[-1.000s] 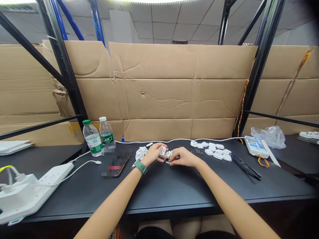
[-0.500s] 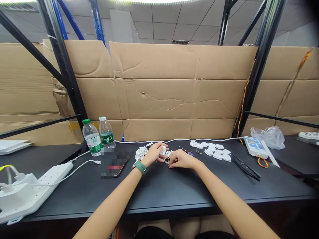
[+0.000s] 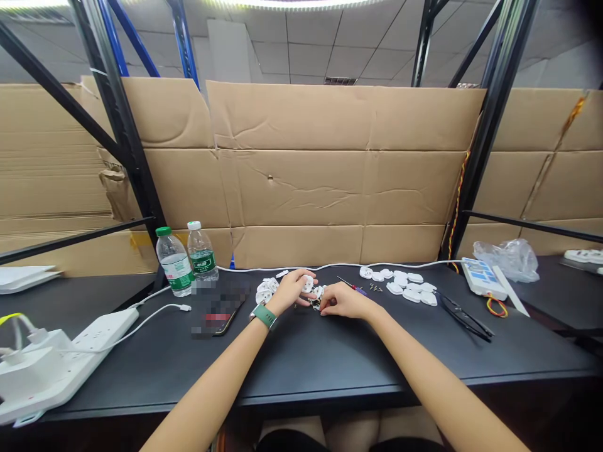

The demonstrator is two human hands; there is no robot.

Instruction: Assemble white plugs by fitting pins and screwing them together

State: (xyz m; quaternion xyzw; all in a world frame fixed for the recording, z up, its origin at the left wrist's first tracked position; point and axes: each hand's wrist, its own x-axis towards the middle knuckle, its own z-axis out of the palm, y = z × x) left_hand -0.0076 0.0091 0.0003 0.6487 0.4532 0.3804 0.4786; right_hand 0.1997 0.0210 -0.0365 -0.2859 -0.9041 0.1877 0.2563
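Observation:
My left hand (image 3: 293, 290), with a green-banded watch (image 3: 264, 316) at the wrist, holds a round white piece (image 3: 308, 284) between thumb and fingers. Close on its right, my right hand (image 3: 340, 301) has its fingers pinched low over small parts (image 3: 316, 294) between the hands; what the fingertips hold is too small to tell. White pieces (image 3: 266, 290) are heaped just left of my left hand. Beyond my right hand lie a screwdriver (image 3: 353, 286) and several small screws (image 3: 375, 287).
More white pieces (image 3: 411, 289) and black tweezers (image 3: 465, 317) lie to the right, near a white device (image 3: 481, 277) and a plastic bag (image 3: 507, 260). At left are two bottles (image 3: 175, 263), a phone (image 3: 225, 317) and a power strip (image 3: 70, 358). Cardboard (image 3: 301, 188) stands behind.

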